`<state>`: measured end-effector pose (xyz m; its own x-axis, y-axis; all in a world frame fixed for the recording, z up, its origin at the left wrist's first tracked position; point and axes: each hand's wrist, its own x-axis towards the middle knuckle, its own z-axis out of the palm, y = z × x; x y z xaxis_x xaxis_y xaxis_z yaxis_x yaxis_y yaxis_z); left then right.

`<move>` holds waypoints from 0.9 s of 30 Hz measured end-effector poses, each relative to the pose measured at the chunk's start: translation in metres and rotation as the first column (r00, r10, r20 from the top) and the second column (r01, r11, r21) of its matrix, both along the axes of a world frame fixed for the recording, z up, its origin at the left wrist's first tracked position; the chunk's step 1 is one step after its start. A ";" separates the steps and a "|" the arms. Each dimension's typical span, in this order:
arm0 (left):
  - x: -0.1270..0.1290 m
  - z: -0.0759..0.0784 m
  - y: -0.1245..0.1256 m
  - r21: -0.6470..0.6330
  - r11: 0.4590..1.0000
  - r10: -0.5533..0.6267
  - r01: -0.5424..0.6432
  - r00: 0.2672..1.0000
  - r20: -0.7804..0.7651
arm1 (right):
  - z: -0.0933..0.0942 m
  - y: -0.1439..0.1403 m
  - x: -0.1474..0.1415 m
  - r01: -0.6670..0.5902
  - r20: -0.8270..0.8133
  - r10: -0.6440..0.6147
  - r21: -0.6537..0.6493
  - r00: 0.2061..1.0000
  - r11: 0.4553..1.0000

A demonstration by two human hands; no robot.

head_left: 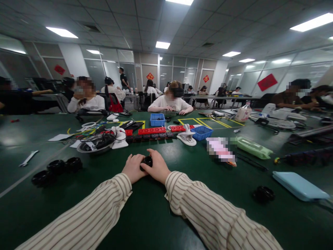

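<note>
Between both hands [145, 168] — small black round part [147, 161]

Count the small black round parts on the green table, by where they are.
Between the left hand and right hand: 1 black round part
Row at the left: 3
Alone near the light blue case: 1
Total: 5
</note>
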<state>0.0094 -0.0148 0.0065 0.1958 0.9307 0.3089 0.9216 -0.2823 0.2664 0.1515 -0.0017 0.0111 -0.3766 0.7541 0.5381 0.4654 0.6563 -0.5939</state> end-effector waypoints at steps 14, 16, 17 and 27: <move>-0.005 0.002 0.004 -0.107 0.993 -0.051 0.055 0.998 0.041 | 0.001 -0.001 0.002 -0.133 0.005 0.133 -0.034 0.991 0.991; -0.004 0.000 0.003 -0.093 0.995 -0.021 0.023 0.999 0.030 | 0.001 -0.001 0.002 -0.095 0.011 0.095 -0.009 0.995 0.995; -0.003 0.000 0.002 -0.081 0.997 -0.010 0.012 1.000 0.020 | 0.001 -0.001 0.002 -0.074 0.010 0.074 0.002 0.997 0.997; 0.005 0.008 -0.006 0.041 0.995 0.090 -0.087 0.992 -0.088 | -0.003 0.002 -0.001 -0.011 -0.045 0.012 0.033 0.999 0.999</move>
<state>0.0144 -0.0204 0.0147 0.1415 0.9339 0.3283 0.9632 -0.2065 0.1723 0.1509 0.0008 0.0084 -0.3601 0.7316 0.5789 0.4308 0.6808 -0.5923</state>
